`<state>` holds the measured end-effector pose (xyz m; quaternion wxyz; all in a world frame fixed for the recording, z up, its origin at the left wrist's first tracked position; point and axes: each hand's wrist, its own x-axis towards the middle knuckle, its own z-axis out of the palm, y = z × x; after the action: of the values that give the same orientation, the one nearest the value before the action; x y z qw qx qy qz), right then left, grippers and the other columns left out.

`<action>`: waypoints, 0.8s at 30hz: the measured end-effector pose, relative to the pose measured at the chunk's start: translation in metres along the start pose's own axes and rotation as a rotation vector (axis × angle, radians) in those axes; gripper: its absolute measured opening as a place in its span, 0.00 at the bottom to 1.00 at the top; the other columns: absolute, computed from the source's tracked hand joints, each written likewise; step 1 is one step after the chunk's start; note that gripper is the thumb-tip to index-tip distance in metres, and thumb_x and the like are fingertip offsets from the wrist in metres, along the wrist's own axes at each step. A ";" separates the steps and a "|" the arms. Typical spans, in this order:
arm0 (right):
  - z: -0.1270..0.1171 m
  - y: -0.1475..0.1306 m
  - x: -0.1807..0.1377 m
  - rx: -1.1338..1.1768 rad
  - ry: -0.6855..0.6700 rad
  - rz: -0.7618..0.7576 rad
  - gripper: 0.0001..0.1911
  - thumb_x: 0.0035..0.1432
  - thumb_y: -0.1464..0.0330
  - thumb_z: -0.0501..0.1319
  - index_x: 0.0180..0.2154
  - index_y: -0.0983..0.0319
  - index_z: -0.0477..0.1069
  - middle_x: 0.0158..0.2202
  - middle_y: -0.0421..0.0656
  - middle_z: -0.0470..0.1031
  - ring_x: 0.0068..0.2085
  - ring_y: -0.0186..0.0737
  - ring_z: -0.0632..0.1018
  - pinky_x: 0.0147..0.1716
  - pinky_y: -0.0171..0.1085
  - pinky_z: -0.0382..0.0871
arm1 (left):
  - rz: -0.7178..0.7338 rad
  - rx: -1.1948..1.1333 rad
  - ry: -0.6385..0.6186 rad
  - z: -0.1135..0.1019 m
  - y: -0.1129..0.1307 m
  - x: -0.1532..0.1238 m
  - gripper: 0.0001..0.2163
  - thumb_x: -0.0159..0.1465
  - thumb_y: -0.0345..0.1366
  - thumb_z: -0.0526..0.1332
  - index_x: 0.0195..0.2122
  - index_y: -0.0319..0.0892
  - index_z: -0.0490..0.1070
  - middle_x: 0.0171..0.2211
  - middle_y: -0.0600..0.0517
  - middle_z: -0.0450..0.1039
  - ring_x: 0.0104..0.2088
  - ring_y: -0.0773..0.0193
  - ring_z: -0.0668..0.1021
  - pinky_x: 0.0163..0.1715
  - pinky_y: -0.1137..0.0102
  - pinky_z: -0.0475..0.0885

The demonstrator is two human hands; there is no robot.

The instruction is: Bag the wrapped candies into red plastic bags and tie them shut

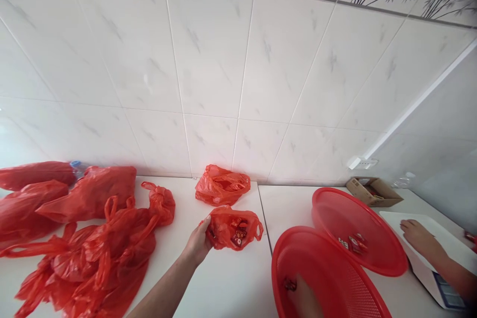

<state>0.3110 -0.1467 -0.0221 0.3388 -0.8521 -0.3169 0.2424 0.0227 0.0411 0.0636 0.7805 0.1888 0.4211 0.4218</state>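
Observation:
My left hand (201, 242) grips the left edge of a small red plastic bag (219, 228), which is held open above the white table. Several small red wrapped packets (239, 234) show inside it. Down in the near red plastic basket (328, 243) is my right hand (306, 299), blurred and cut off by the lower frame edge. Right beside it lie dark red packets (289, 284); whether the fingers grip them is unclear. Behind the held bag, another red plastic bag (222, 185) rests on the table near the wall.
Filled, knotted red bags (100, 253) crowd the left side. A second red basket (372, 228) holds a few packets (354, 244). Beyond it stand a cardboard box (373, 192) and a white scale (428, 278), over which another person's hand (419, 236) rests. A tiled wall (212, 59) rises behind.

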 end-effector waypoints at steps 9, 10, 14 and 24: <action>0.026 -0.124 0.005 0.127 -0.111 -0.199 0.07 0.48 0.62 0.57 0.29 0.56 0.61 0.23 0.35 0.67 0.25 0.37 0.70 0.25 0.35 0.61 | 0.004 -0.026 0.017 0.002 0.000 -0.002 0.11 0.62 0.40 0.62 0.39 0.37 0.71 0.32 0.48 0.78 0.29 0.61 0.79 0.30 0.67 0.73; 0.033 -0.137 0.006 0.150 -0.144 -0.198 0.08 0.48 0.62 0.58 0.31 0.56 0.62 0.24 0.35 0.68 0.26 0.37 0.71 0.25 0.35 0.62 | 0.005 -0.023 0.008 0.002 0.000 -0.002 0.12 0.62 0.41 0.63 0.39 0.37 0.71 0.33 0.48 0.78 0.30 0.60 0.79 0.30 0.67 0.73; 0.058 -0.168 0.013 0.235 -0.180 -0.253 0.26 0.46 0.59 0.63 0.48 0.58 0.64 0.39 0.43 0.73 0.34 0.41 0.77 0.32 0.38 0.71 | 0.013 -0.015 -0.041 0.001 -0.001 -0.001 0.14 0.61 0.43 0.63 0.40 0.37 0.72 0.32 0.47 0.78 0.31 0.58 0.79 0.30 0.67 0.73; 0.060 -0.139 0.029 -0.180 -0.177 -0.180 0.12 0.52 0.69 0.57 0.40 0.63 0.72 0.44 0.54 0.75 0.41 0.48 0.78 0.32 0.38 0.68 | -0.001 -0.001 -0.056 -0.006 -0.001 -0.001 0.12 0.59 0.43 0.65 0.37 0.38 0.72 0.31 0.49 0.79 0.29 0.60 0.79 0.29 0.69 0.72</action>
<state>0.2408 -0.0220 0.0342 0.2522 -0.8225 -0.4409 0.2557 0.0184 0.0398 0.0600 0.7921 0.1998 0.3991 0.4163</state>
